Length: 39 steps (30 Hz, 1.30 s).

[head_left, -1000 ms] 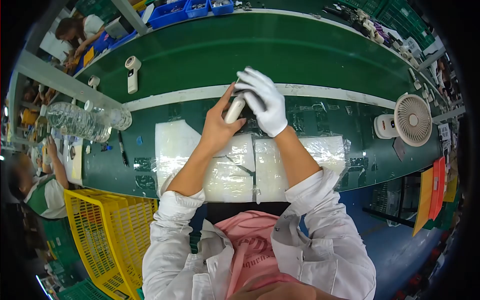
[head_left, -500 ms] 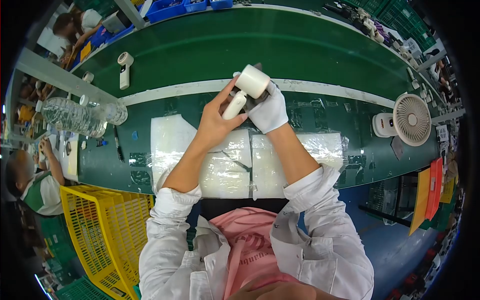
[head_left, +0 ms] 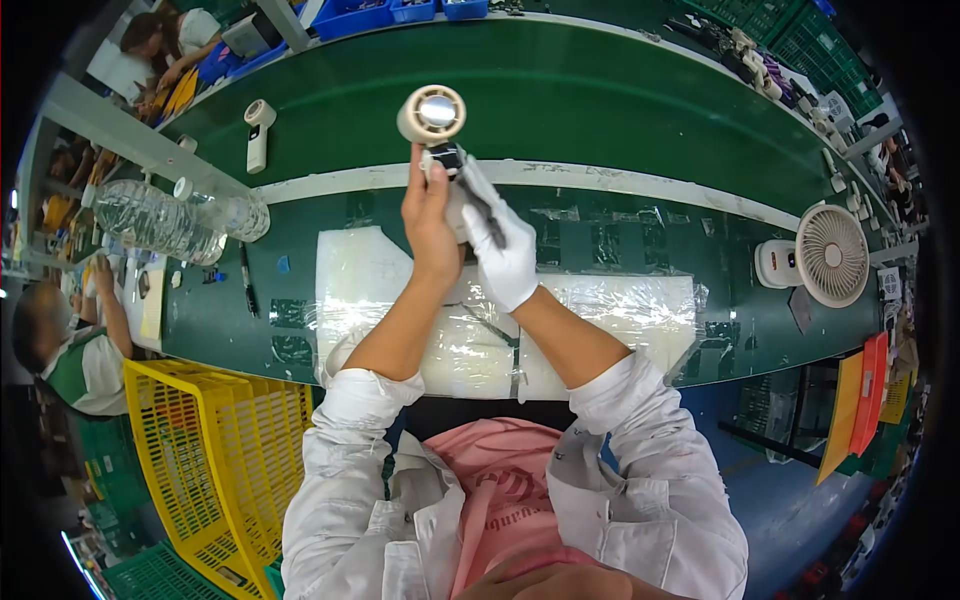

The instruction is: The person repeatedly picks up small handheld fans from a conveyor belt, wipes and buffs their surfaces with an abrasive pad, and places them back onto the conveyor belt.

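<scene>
A cream handheld fan (head_left: 433, 114) stands head up over the far side of the green workbench, its round face with a shiny centre turned towards me. My left hand (head_left: 431, 228), bare, is closed around its handle, below the black part under the head. In a white glove, my right hand (head_left: 508, 258) is pressed against the handle's right side. A dark grey piece, perhaps a cloth (head_left: 487, 215), lies along the gloved fingers. Under my forearms is a white pad (head_left: 362, 275) wrapped in clear film.
Another handheld fan (head_left: 258, 135) lies at the far left, near water bottles (head_left: 160, 222) and a black pen (head_left: 248, 280). A larger desk fan (head_left: 831, 255) stands at right. A yellow crate (head_left: 190, 440) is below the bench at left. A person (head_left: 85, 350) sits at the left edge.
The fan has moved left and away from me, and its head has turned from its side to its round face. Both hands moved with it; the gloved hand went from the head down beside the handle.
</scene>
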Available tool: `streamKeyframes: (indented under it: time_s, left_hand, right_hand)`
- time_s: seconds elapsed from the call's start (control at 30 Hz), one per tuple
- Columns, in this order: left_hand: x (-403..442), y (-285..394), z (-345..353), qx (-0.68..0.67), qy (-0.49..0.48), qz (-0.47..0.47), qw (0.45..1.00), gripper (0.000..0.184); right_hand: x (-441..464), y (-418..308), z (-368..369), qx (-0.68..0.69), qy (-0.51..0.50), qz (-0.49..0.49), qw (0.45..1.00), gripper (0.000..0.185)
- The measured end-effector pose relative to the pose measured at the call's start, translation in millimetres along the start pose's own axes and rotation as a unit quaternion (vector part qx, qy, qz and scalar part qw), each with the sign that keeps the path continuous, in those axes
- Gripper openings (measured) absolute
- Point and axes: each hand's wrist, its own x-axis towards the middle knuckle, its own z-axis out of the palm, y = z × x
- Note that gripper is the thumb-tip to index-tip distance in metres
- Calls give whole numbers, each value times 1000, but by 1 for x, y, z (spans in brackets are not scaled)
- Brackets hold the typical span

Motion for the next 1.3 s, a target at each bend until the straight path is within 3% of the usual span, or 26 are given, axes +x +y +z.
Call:
streamKeyframes:
  time_s: [0.17, 0.2, 0.3, 0.4, 0.43, 0.5, 0.53, 0.57, 0.6, 0.7, 0.77, 0.87, 1.0, 1.03, 1.1, 1.13, 1.17, 1.23, 1.27, 1.3]
  left_hand:
    - [16, 26, -15, -20, 54, 33, 998, 51]
    - [18, 31, -16, 3, 53, 31, 998, 48]
    - [20, 27, -30, -34, 6, -34, 999, 51]
    - [13, 7, -23, -53, -57, -93, 993, 55]
    - [10, -4, -16, -66, -67, -106, 990, 52]
    - [2, -18, -2, 2, -81, -83, 993, 53]
    - [2, -25, -7, 56, -72, -59, 994, 51]
    - [1, -24, -5, 109, -63, -36, 991, 49]
    - [5, -26, -7, 67, -51, 2, 996, 48]
    - [15, -8, -14, -88, -20, -99, 991, 60]
    - [22, 10, -18, -76, 14, -63, 995, 60]
    - [39, 23, -38, -162, 1, -63, 985, 58]
    - [47, 39, -46, -180, 43, -100, 978, 54]
    - [52, 41, -56, -165, 25, -113, 979, 55]
    - [55, 53, -68, -136, -9, -146, 980, 56]
    - [53, 52, -70, -77, 42, -161, 983, 49]
    - [52, 49, -72, -14, 53, -159, 986, 46]
    - [57, 45, -75, 113, 71, -150, 980, 41]
    - [59, 45, -76, 92, 73, -155, 981, 44]
    - [59, 44, -76, 105, 71, -146, 981, 48]
  right_hand:
    - [-5, -9, -4, 139, -68, 119, 981, 37]
    - [-3, -19, -10, 165, -42, 254, 952, 41]
    - [4, 8, -5, 230, 139, 260, 927, 46]
    - [11, 29, -3, 280, 163, 210, 922, 46]
    - [8, 30, 0, 226, 158, 227, 934, 47]
    - [4, 8, 14, 120, 145, 157, 970, 46]
    - [0, 3, 10, 136, 81, 164, 974, 46]
    - [1, 5, 11, 88, 58, 83, 991, 44]
    - [3, 7, 9, 12, 24, 37, 999, 45]
    - [12, 6, 7, -141, -56, -90, 984, 45]
    - [9, 8, 7, -193, -116, -139, 964, 42]
    - [8, 1, 7, -201, -152, -141, 957, 34]
    - [9, 2, 1, -73, -140, -58, 986, 22]
    - [10, -8, -16, -10, -240, 286, 928, 27]
    - [11, 2, -7, 281, -92, 336, 894, 32]
    - [15, 3, -24, 252, -84, 366, 892, 35]
    - [18, 12, -23, 408, -39, 343, 845, 34]
    - [23, 33, -30, 449, 57, 343, 823, 34]
    - [20, 27, -34, 388, 79, 308, 865, 32]
    - [22, 28, -38, 415, 99, 325, 844, 32]
